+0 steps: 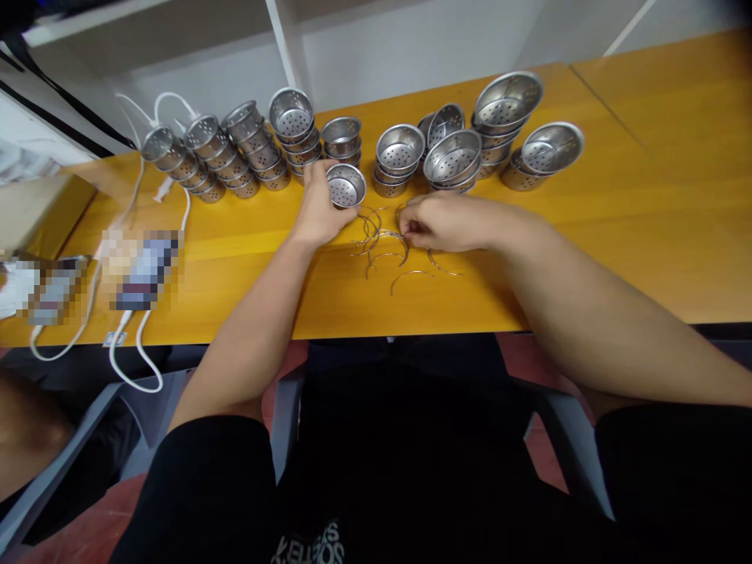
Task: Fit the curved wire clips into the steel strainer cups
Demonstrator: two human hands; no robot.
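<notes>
My left hand (319,210) is wrapped round a small perforated steel cup (346,186), holding it tilted just above the yellow table (587,235). My right hand (447,222) is closed in a pinch over a loose pile of curved wire handles (385,243) that lies on the table between the two hands. One wire is at its fingertips; whether it is lifted I cannot tell. More wire handles (411,276) lie a little nearer to me.
Stacks of the same small perforated cups (235,153) line the table's back left. Wider perforated strainer bowls (508,102) are stacked at the back right. White cables (138,345) and blurred items lie on the left end. A white wall shelf stands behind.
</notes>
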